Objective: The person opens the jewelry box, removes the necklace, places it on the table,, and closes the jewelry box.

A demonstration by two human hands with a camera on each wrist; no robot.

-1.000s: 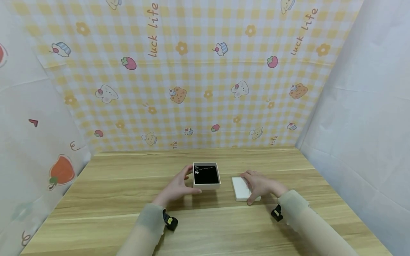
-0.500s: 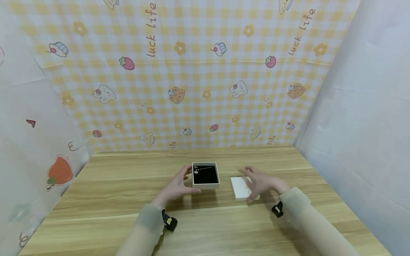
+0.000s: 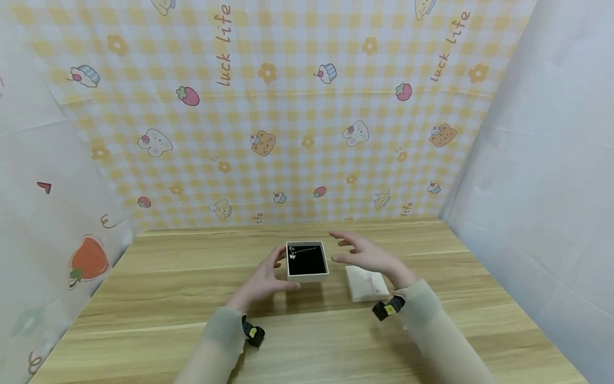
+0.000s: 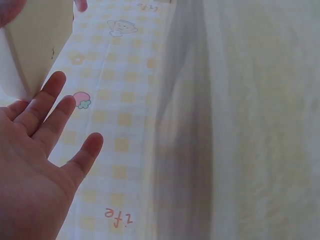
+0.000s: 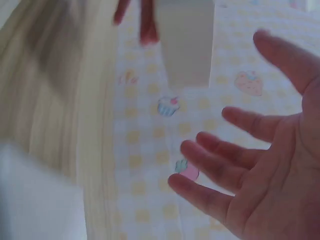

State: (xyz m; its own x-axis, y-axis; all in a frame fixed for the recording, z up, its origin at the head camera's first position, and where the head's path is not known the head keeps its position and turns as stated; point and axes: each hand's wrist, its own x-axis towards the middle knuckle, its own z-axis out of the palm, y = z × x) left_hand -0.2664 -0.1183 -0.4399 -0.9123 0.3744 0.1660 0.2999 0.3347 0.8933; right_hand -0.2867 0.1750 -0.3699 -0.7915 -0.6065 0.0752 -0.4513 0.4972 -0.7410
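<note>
In the head view my left hand (image 3: 261, 280) grips a small white jewelry box (image 3: 308, 278) at its left side, thumb along the front and fingers behind. Black padding (image 3: 309, 262) fills the box, and on it lies a thin silver chain (image 3: 293, 255) with small charms. The left wrist view shows the box's outer wall (image 4: 42, 45), with several fingers (image 4: 80, 157) extended beside it. To the right of the box, my right hand (image 3: 369, 253) hangs in the air, fingers spread and holding nothing. Below it a white box lid (image 3: 365, 285) with a faint printed design lies on the table.
The wood-grain table (image 3: 316, 341) reaches back to a yellow checked cloth (image 3: 297, 117). Pale cloths hang at the left (image 3: 43, 138) and right (image 3: 542, 160) sides. Each wrist carries a small black camera.
My right hand has let go of the lid, risen off it and moved left and back toward the box. The lid stays on the table; the left hand keeps its grip on the box.
</note>
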